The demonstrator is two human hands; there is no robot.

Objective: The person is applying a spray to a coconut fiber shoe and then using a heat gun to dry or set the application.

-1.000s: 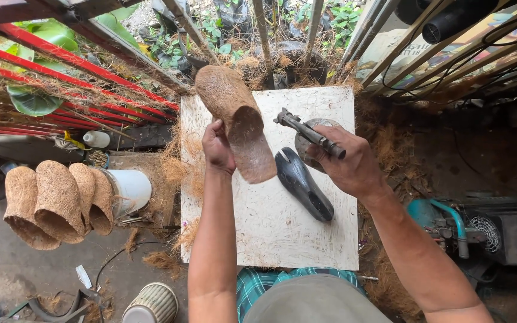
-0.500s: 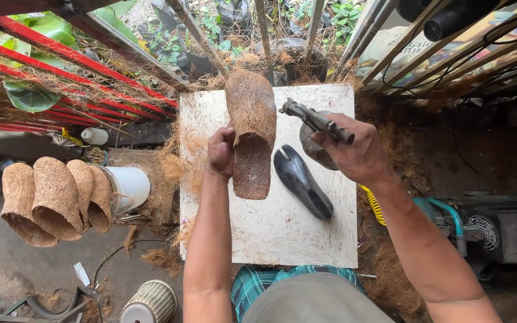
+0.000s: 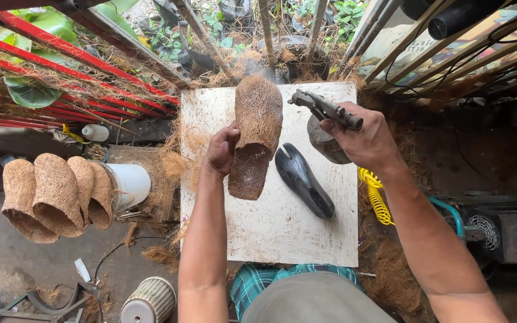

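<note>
Coir fibre shoe shell (image 3: 257,134) gripped upright in left hand (image 3: 221,149), spray gun (image 3: 325,110) clasped in right hand (image 3: 366,140), black shoe last (image 3: 304,180) laid on white bench (image 3: 270,233) between them

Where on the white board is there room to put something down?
The near part of the board, below the coir shell and black mould, is bare. The far end is crowded by the left hand, shell, mould and spray gun.

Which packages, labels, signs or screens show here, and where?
Printed banner: top right behind the railing bars, pale with multicoloured print.
Small bottle: left of the white board, lying down, white, yellow at one end.
No screens visible.
</note>
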